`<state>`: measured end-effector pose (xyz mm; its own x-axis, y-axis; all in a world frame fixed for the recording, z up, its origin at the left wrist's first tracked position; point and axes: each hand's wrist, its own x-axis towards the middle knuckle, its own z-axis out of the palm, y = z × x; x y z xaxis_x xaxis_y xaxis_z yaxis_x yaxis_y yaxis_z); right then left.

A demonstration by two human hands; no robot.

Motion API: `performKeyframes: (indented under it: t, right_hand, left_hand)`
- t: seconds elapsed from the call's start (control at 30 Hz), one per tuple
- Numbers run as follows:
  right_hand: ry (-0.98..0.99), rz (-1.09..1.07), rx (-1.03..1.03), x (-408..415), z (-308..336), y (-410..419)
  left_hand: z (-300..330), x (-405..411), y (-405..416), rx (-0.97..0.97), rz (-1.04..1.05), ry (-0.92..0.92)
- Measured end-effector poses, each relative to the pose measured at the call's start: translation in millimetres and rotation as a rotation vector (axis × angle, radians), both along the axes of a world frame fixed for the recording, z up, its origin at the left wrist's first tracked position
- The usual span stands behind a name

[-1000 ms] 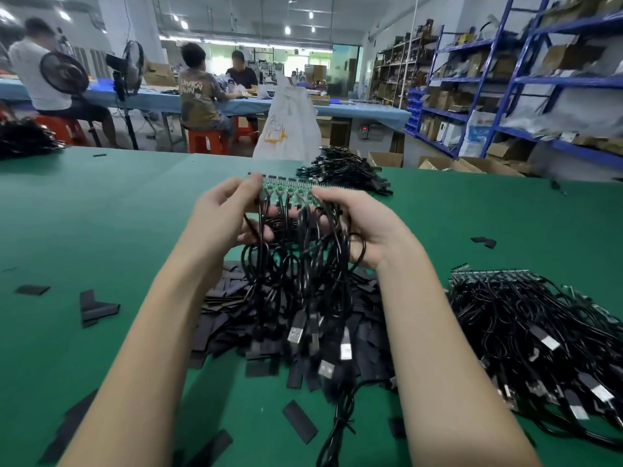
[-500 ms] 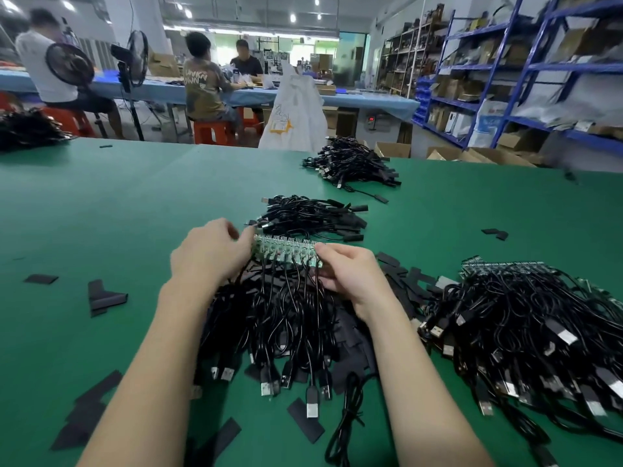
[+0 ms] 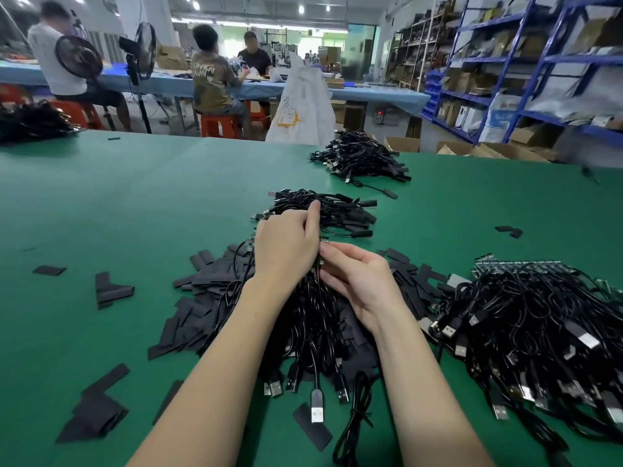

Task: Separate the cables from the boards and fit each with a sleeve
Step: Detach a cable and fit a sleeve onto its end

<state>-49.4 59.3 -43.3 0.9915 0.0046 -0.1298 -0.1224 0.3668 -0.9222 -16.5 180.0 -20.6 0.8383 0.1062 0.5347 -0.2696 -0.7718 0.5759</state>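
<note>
Separation step. Left hand (image 3: 286, 254) and right hand (image 3: 360, 284) curl fingers round the board strip (image 3: 324, 241), mostly hidden, atop the sleeve pile (image 3: 209, 284); cables (image 3: 313, 325) hang nearer. Next move probably needs one board snapped free.

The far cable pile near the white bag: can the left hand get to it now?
Probably not at once. The left hand grips the cable bunch, and a nearer pile lies before the far pile.
</note>
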Motion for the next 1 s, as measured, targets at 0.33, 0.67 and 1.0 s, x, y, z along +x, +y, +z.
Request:
performKeyframes:
  t: [0.33, 0.67, 1.0]
  right_hand:
    - [-0.008, 0.102, 0.186, -8, 6, 3]
    - [-0.026, -0.04, -0.095, -11, 24, -23]
    - [-0.019, -0.083, -0.115, -15, 22, -47]
  left_hand:
    - [-8, 3, 2, -0.095, -0.064, 0.057]
    - [-3, 0, 13, -0.006, -0.014, -0.053]
    - [-7, -28, 1, -0.591, -0.626, 0.508]
